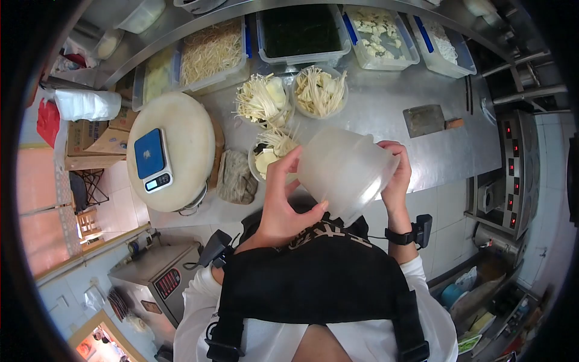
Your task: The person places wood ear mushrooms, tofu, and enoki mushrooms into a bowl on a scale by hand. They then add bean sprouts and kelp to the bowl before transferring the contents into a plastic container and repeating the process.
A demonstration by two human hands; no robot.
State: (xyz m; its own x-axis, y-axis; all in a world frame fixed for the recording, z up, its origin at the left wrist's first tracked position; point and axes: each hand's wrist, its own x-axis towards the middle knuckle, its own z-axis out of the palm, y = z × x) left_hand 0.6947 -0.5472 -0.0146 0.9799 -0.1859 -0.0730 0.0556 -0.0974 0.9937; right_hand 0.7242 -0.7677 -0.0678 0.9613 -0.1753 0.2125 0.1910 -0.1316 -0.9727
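Note:
Between my hands, tilted on its side above the counter's front edge, is a frosted plastic bowl (336,164); its doubled rims look like a nested stack. My left hand (286,202) grips it from the left, thumb low on the wall and fingers around the far side. At the rim on the right, my right hand (395,172) has its fingers curled around the edge. Just beyond stand a filled bowl (265,160) with enoki mushrooms and pale slices, partly hidden by my left hand, another enoki bowl (262,99), and a third bowl (319,90) of pale strips.
Left on the counter, a digital scale (151,158) rests on a round chopping board (199,130), beside a crumpled cloth (237,177). Bean sprouts fill a tub (211,54); a dark-green tub (301,33) stands at the back. A cleaver (424,120) lies right on the steel counter (374,90).

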